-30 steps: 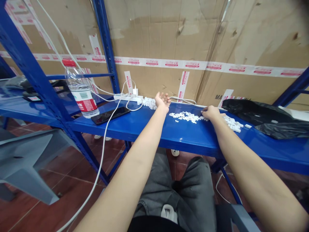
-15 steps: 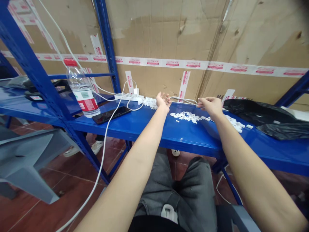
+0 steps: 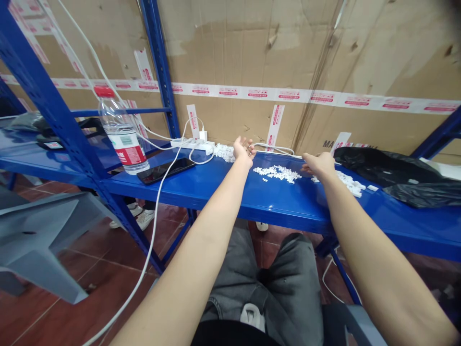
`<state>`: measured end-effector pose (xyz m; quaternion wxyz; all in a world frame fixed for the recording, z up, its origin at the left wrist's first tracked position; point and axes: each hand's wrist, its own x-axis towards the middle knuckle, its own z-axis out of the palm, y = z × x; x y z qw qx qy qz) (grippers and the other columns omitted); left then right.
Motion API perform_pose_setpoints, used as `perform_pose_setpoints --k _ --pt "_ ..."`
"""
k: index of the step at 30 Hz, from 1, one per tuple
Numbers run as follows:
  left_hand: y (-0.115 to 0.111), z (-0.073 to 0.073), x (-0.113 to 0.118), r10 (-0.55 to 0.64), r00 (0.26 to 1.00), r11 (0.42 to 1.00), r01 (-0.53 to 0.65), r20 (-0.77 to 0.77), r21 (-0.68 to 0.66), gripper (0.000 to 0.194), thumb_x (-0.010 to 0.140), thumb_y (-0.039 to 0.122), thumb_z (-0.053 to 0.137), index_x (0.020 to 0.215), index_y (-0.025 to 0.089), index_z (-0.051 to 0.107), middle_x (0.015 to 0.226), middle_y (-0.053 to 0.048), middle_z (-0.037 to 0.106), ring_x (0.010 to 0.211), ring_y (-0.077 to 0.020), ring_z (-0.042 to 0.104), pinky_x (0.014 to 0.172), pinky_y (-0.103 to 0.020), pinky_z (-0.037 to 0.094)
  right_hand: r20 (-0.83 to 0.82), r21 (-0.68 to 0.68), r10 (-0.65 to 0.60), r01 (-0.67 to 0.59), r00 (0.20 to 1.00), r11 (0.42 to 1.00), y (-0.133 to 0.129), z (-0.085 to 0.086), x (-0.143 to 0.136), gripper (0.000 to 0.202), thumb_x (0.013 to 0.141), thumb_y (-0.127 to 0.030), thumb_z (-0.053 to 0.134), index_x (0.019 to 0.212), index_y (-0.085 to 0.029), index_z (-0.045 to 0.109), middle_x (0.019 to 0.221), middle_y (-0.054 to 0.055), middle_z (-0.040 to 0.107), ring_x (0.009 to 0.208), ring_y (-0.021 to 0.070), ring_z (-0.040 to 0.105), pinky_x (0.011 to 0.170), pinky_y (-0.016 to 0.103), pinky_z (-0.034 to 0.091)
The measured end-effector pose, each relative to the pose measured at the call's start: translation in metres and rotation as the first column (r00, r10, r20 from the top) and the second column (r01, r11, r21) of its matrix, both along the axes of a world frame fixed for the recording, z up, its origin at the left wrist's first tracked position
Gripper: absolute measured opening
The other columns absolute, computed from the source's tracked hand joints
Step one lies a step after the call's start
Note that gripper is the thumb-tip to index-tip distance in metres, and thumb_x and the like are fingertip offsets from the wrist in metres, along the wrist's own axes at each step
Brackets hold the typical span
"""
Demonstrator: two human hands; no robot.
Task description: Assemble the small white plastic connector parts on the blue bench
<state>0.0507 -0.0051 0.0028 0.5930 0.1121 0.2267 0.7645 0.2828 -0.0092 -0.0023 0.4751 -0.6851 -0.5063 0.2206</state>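
Note:
My left hand (image 3: 245, 151) is turned palm up at the back of the blue shelf table, its fingers loosely curled and apart. No held thing shows in it. Beside it on the left lies a pile of small white plastic-looking pieces (image 3: 224, 153). My right hand (image 3: 320, 165) hovers palm down, thumb and fingers apart, between two more piles. One heap of white pieces (image 3: 279, 173) spreads to its left; another white heap (image 3: 352, 184) is partly hidden behind the wrist. The pieces are too small to name.
A white power strip (image 3: 180, 143) with cables and a black phone (image 3: 166, 171) lie left. A water bottle (image 3: 125, 137) stands by the blue upright. Black plastic bags (image 3: 389, 168) lie right. Cardboard (image 3: 234, 53) backs the blue table (image 3: 223, 190). A white cable (image 3: 155, 216) hangs in front.
My right hand has shifted slightly right and down toward the white pieces, and its pinched fingertips have parted. My left hand has stayed in place.

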Motion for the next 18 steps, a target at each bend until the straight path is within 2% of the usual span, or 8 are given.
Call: perform_pose_setpoints --k 2,4,8,12,14,15,17,18 --pt "-0.002 0.0 0.0 0.0 1.0 1.0 0.0 -0.009 0.0 0.026 0.096 0.036 0.054 0.113 0.016 0.061 0.071 -0.001 0.062 0.047 -0.0096 0.046 0.043 -0.02 0.032 0.203 0.052 -0.054 0.044 0.978 0.998 0.0 -0.002 0.002 0.02 0.078 -0.025 0.066 0.06 -0.021 0.059 0.058 0.011 0.065 0.078 0.0302 0.072 0.079 0.041 0.058" --pt "-0.005 -0.001 0.0 -0.002 1.0 1.0 0.002 -0.02 0.0 0.026 0.096 0.036 0.054 0.112 0.017 0.061 0.071 0.0 0.061 0.047 -0.0094 0.046 0.043 -0.02 0.032 0.302 0.098 -0.07 0.042 0.951 0.994 -0.001 -0.003 0.002 0.024 0.079 -0.026 0.063 0.056 -0.021 0.058 0.056 0.011 0.064 0.084 0.0315 0.071 0.086 0.042 0.056" --pt "-0.007 0.005 0.002 -0.009 0.998 1.0 0.008 -0.059 -0.014 0.023 0.096 0.035 0.054 0.108 0.017 0.061 0.07 0.0 0.06 0.046 -0.0088 0.046 0.043 -0.019 0.032 0.33 0.18 -0.064 0.004 0.942 0.984 -0.003 -0.002 -0.004 0.02 0.079 -0.026 0.06 0.061 -0.02 0.062 0.059 0.011 0.065 0.082 0.0302 0.068 0.085 0.04 0.054" --pt "-0.019 0.021 0.018 -0.05 0.989 0.998 0.044 -0.141 -0.042 0.012 0.094 0.021 0.055 0.102 0.018 0.063 0.065 0.001 0.058 0.043 -0.0077 0.042 0.043 -0.019 0.03 0.314 0.218 -0.104 0.035 0.944 0.975 -0.003 -0.002 -0.006 0.011 0.078 -0.028 0.062 0.073 -0.019 0.065 0.066 0.013 0.066 0.085 0.0311 0.066 0.084 0.04 0.053" --pt "-0.047 0.024 0.031 -0.099 0.973 0.995 0.1 -0.209 -0.009 0.005 0.09 0.016 0.06 0.092 0.016 0.065 0.065 -0.002 0.061 0.045 -0.0082 0.046 0.043 -0.02 0.032 0.314 0.233 -0.108 0.033 0.943 0.972 -0.001 -0.003 -0.004 0.011 0.077 -0.029 0.061 0.075 -0.019 0.065 0.069 0.013 0.067 0.086 0.0314 0.066 0.084 0.041 0.053" --pt "-0.07 0.022 0.039 -0.131 0.954 0.988 0.147 -0.27 0.041 0.001 0.087 0.015 0.065 0.086 0.015 0.066 0.067 -0.003 0.064 0.047 -0.0087 0.05 0.044 -0.02 0.032 0.314 0.242 -0.11 0.032 0.943 0.97 0.0 -0.004 -0.004 0.011 0.077 -0.029 0.061 0.076 -0.019 0.065 0.071 0.014 0.067 0.086 0.0316 0.066 0.084 0.041 0.053" --pt "-0.13 0.008 0.053 -0.147 0.835 0.917 0.317 -0.531 0.244 0.008 0.089 0.022 0.066 0.084 0.016 0.066 0.072 -0.004 0.067 0.052 -0.009 0.055 0.046 -0.02 0.036 0.317 0.258 -0.113 0.029 0.942 0.966 0.003 -0.005 -0.002 0.013 0.077 -0.03 0.061 0.079 -0.018 0.065 0.074 0.014 0.068 0.086 0.0319 0.066 0.084 0.042 0.053" --pt "-0.164 -0.003 0.059 -0.191 0.777 0.861 0.426 -0.6 0.277 0.012 0.091 0.027 0.066 0.085 0.017 0.066 0.072 -0.004 0.068 0.052 -0.0096 0.056 0.046 -0.02 0.037 0.32 0.262 -0.113 0.026 0.941 0.965 0.004 -0.006 -0.001 0.014 0.077 -0.031 0.06 0.08 -0.018 0.066 0.075 0.014 0.069 0.086 0.0321 0.066 0.083 0.043 0.053"
